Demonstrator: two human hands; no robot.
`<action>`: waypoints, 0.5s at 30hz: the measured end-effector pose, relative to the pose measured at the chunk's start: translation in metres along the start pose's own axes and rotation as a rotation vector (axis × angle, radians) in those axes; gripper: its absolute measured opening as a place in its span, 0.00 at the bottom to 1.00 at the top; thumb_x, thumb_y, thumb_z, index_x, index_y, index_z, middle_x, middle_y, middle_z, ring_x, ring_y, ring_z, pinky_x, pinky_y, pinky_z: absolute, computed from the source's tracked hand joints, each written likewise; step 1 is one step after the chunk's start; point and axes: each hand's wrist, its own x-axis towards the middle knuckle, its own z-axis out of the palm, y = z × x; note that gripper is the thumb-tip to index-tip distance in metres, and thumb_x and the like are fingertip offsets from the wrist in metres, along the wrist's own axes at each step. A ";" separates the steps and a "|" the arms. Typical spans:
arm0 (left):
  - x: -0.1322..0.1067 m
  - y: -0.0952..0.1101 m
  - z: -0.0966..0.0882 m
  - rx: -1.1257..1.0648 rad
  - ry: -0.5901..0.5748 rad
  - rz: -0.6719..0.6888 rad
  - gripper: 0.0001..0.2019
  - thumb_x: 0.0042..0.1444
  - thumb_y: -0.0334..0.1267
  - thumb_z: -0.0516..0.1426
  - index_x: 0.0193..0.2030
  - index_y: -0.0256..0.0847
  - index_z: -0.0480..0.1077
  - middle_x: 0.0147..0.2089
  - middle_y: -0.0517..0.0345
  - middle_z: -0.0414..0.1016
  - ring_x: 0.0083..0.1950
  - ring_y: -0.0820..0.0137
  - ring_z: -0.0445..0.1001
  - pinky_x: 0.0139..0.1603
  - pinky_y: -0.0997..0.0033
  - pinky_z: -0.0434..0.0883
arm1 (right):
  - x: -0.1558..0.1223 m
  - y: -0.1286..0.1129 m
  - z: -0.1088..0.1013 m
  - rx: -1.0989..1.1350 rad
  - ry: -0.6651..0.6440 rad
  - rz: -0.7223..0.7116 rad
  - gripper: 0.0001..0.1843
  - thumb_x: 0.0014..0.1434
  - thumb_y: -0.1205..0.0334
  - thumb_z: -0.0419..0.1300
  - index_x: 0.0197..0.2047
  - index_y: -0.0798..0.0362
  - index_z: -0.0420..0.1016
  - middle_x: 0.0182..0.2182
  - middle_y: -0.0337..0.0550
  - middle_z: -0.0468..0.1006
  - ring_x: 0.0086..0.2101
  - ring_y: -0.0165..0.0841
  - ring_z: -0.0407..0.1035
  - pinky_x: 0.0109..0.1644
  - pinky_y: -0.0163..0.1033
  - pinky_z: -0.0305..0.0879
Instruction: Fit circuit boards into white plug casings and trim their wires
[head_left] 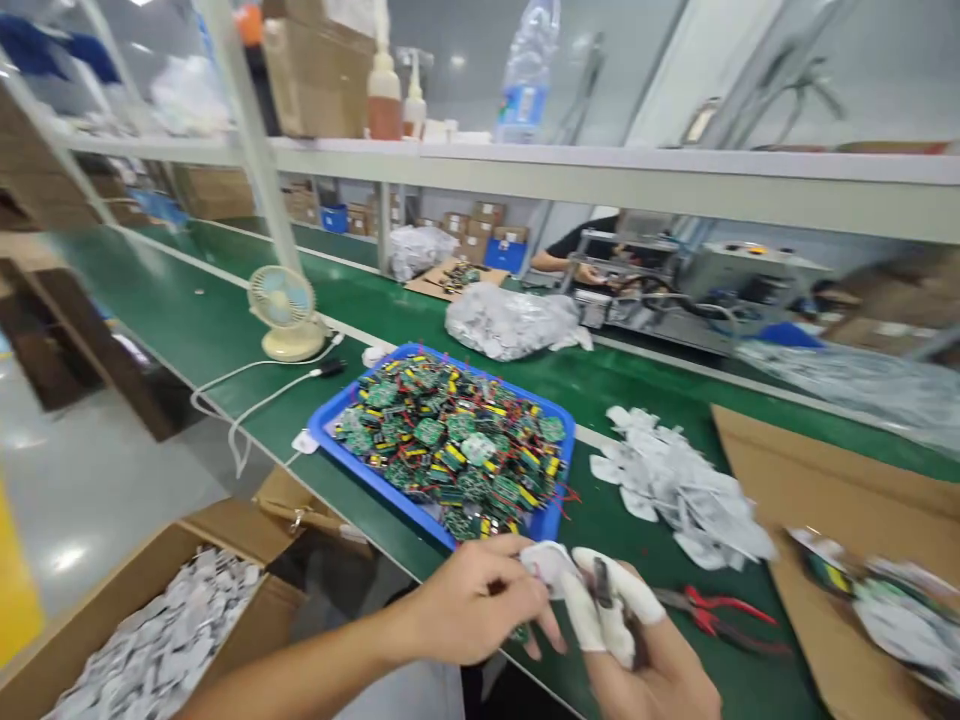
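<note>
My left hand is at the bench's front edge, its thumb and forefinger closed on a thin white piece. Beside it, my right hand wears white finger covers, and its fingers are closed round a small dark part whose kind I cannot make out. The white piece spans the gap between both hands. Below my left fingers, a bit of green circuit board shows, mostly hidden. Just beyond the hands stands a blue tray heaped with green circuit boards with yellow parts and red wires.
Red-handled pliers lie right of my hands, near a pile of white pieces and a cardboard sheet. A small fan stands left. An open carton of white pieces sits below. Across the bench, a person's arm reaches toward equipment.
</note>
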 end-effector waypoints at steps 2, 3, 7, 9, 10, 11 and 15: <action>0.000 0.003 0.003 -0.009 -0.020 -0.009 0.20 0.65 0.46 0.56 0.31 0.36 0.83 0.49 0.48 0.73 0.38 0.71 0.75 0.35 0.77 0.78 | 0.004 -0.012 -0.005 0.097 -0.012 -0.054 0.16 0.62 0.47 0.62 0.48 0.46 0.80 0.38 0.44 0.82 0.32 0.36 0.76 0.35 0.36 0.74; 0.001 0.003 0.005 0.006 -0.017 -0.015 0.19 0.65 0.44 0.56 0.31 0.36 0.83 0.51 0.48 0.72 0.39 0.71 0.75 0.35 0.76 0.78 | 0.006 -0.018 -0.005 0.143 -0.021 -0.076 0.15 0.63 0.49 0.62 0.47 0.47 0.80 0.38 0.43 0.82 0.32 0.35 0.76 0.35 0.35 0.74; 0.003 0.006 0.011 0.096 -0.036 -0.034 0.17 0.65 0.41 0.56 0.32 0.35 0.82 0.61 0.47 0.69 0.39 0.71 0.76 0.36 0.75 0.79 | 0.008 -0.029 -0.008 0.209 -0.020 -0.093 0.11 0.62 0.53 0.62 0.45 0.47 0.80 0.36 0.42 0.82 0.31 0.33 0.75 0.34 0.33 0.74; 0.005 0.005 0.013 0.156 -0.060 -0.037 0.20 0.67 0.42 0.53 0.32 0.35 0.81 0.54 0.46 0.73 0.40 0.68 0.77 0.32 0.76 0.78 | 0.007 -0.028 -0.011 0.203 -0.012 -0.073 0.11 0.63 0.54 0.62 0.45 0.48 0.80 0.35 0.42 0.81 0.31 0.32 0.75 0.35 0.33 0.74; 0.006 0.003 0.014 0.227 -0.056 -0.018 0.21 0.68 0.41 0.51 0.31 0.36 0.80 0.49 0.46 0.75 0.41 0.67 0.77 0.32 0.76 0.78 | 0.007 -0.026 -0.013 0.195 -0.015 -0.070 0.10 0.63 0.55 0.62 0.45 0.49 0.79 0.35 0.41 0.81 0.31 0.32 0.75 0.35 0.32 0.73; 0.007 0.000 0.014 0.339 -0.034 0.024 0.21 0.69 0.40 0.50 0.31 0.37 0.80 0.46 0.46 0.76 0.42 0.66 0.77 0.34 0.74 0.79 | 0.006 -0.025 -0.015 0.185 -0.021 -0.077 0.10 0.63 0.56 0.61 0.46 0.49 0.78 0.35 0.41 0.80 0.31 0.31 0.75 0.34 0.32 0.73; 0.010 -0.017 0.014 0.954 0.108 0.345 0.14 0.66 0.31 0.51 0.40 0.37 0.79 0.57 0.42 0.77 0.45 0.60 0.80 0.50 0.59 0.78 | 0.010 -0.021 -0.021 0.139 -0.047 -0.199 0.12 0.64 0.62 0.61 0.51 0.49 0.75 0.37 0.43 0.77 0.33 0.31 0.74 0.36 0.32 0.73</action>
